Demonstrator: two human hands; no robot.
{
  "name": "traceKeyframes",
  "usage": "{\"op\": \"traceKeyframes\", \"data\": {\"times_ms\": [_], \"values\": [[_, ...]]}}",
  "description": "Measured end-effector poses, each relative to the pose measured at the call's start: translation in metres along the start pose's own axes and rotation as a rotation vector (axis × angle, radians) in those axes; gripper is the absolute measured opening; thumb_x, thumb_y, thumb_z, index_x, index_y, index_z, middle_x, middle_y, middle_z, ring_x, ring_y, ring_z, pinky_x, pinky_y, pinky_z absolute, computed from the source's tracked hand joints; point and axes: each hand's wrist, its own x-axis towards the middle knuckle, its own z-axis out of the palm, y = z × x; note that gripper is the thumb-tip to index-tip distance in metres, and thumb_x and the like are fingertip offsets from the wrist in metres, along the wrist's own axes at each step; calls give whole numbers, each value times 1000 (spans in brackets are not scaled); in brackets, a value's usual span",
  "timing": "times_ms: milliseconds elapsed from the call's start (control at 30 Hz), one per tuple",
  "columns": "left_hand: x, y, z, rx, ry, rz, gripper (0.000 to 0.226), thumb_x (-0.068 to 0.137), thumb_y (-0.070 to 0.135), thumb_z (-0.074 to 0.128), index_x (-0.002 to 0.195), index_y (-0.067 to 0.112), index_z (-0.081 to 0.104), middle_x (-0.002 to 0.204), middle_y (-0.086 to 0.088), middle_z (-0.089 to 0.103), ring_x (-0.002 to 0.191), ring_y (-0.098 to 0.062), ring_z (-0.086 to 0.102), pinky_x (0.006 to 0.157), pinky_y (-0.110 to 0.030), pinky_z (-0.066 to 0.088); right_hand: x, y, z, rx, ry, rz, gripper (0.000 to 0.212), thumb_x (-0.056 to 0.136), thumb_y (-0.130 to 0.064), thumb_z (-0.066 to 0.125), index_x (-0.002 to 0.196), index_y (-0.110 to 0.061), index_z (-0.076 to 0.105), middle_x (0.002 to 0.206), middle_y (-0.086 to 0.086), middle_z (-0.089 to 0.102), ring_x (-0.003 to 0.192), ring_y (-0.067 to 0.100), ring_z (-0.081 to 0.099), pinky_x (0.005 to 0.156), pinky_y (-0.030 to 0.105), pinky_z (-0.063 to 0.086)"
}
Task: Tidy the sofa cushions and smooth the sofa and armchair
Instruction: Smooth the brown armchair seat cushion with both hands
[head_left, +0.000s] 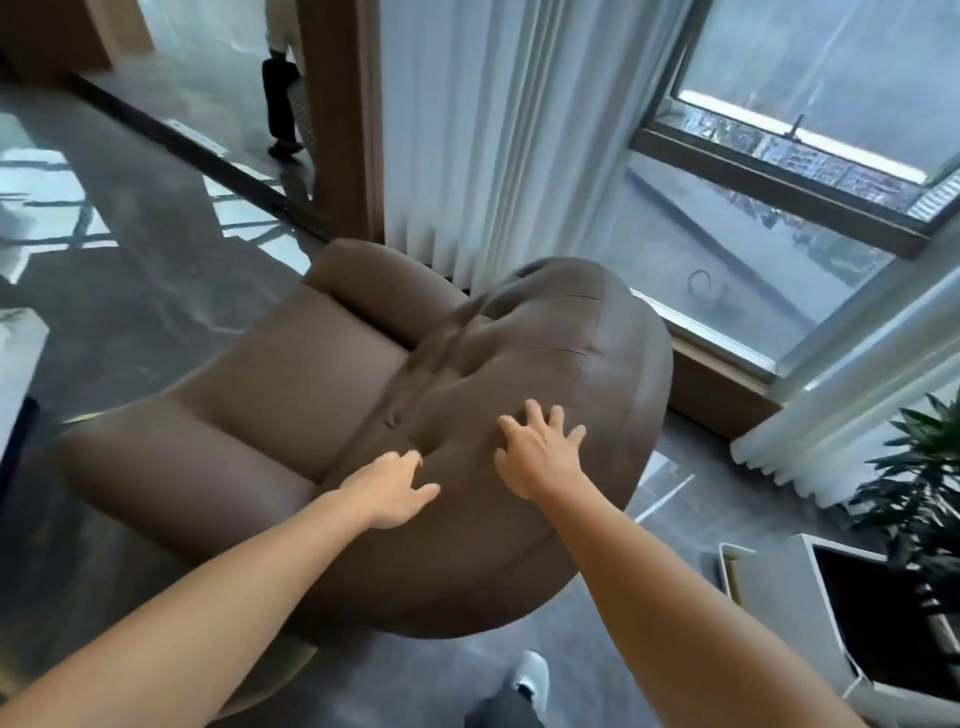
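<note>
A brown padded armchair fills the middle of the head view, seen from behind its rounded backrest. My left hand rests on the top of the backrest near the creased seam, fingers loosely curled, holding nothing. My right hand lies flat on the backrest to the right, fingers spread wide. The seat and both arms of the chair are bare. No sofa or cushion is in view.
White sheer curtains hang behind the chair, with a large window to the right. A potted plant in a white planter stands at lower right. Another person's legs appear at a doorway. Grey glossy floor surrounds the chair.
</note>
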Motion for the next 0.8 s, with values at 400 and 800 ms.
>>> {"op": "traceKeyframes", "data": {"times_ms": [400,800], "values": [[94,151,82,-10,485,-218,75,86,66,15,153,34,6,157,-15,20,140,-35,26,111,-54,29,79,136,42,120,171,-224,64,84,-80,8,145,-58,8,164,-1,-20,134,57,-38,99,86,-10],[205,276,106,-40,588,-417,72,88,63,29,151,39,3,154,-12,22,136,-35,29,108,-54,31,194,272,26,94,197,-450,61,86,-79,18,144,-59,19,167,4,-6,141,59,-25,101,87,3]]}}
